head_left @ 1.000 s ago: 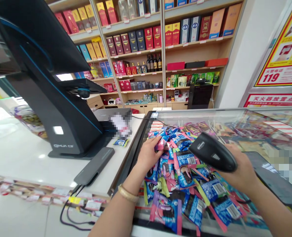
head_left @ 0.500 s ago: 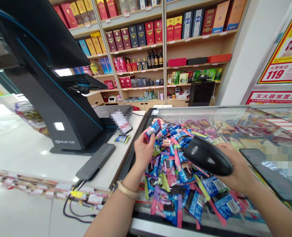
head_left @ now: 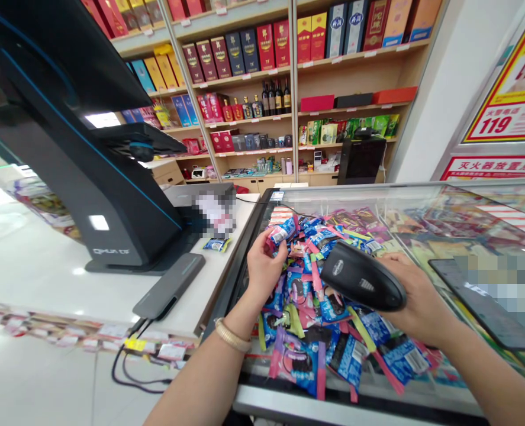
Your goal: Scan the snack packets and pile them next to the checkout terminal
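Between the fingers of my left hand point(head_left: 266, 263) is a small blue and pink snack packet point(head_left: 283, 231), held just over the far left part of the pile. My right hand point(head_left: 415, 299) grips a black barcode scanner point(head_left: 363, 277), its head pointing left above the heap. Under both hands, many blue snack packets point(head_left: 298, 362) with pink, purple and green ends lie spread on a glass counter point(head_left: 417, 408). Barcodes show on several of them. The scanner's handle is mostly hidden by my right hand.
On the left, a black point-of-sale terminal point(head_left: 111, 207) stands on a white counter point(head_left: 35, 278) beside a grey box with cables point(head_left: 170, 287) and one loose packet point(head_left: 216, 244). A dark phone or tablet point(head_left: 479, 307) lies right of the pile. Shelves point(head_left: 244, 77) of boxes and bottles fill the back.
My left hand has picked a packet out of the pile and lifted it, tilting it since. The scanner in my right hand has shifted left toward it.
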Tool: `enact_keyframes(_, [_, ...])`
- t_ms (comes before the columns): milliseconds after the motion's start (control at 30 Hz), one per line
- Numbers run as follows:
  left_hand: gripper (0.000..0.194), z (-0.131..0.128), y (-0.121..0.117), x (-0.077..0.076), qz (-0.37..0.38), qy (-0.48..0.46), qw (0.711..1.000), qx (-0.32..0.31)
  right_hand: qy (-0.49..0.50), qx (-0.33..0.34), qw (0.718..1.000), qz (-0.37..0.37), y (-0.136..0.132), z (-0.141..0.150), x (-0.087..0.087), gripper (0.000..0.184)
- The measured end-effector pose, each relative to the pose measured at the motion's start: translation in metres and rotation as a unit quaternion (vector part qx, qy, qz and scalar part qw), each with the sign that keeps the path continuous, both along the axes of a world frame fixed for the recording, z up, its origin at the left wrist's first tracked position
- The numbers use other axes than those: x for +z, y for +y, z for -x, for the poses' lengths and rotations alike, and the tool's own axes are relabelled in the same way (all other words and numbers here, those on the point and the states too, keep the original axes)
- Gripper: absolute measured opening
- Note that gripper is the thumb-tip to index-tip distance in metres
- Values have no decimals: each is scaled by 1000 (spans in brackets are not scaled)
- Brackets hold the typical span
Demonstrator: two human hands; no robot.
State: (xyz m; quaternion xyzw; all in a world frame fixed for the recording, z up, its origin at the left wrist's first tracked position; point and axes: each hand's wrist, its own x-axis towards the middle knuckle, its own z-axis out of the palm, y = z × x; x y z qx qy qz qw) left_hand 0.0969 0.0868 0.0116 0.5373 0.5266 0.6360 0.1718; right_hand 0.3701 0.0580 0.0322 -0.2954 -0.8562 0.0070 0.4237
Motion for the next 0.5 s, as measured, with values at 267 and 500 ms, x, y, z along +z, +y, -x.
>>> enact_keyframes(267, [32,0,1,-2,-7,8,1000,8,3,-5,1000,-9,-2,3,6,14])
enact_keyframes(500, [24,25,11,3,-21,-47,996,70,54,-28,997,-40,7,-10,-8,16])
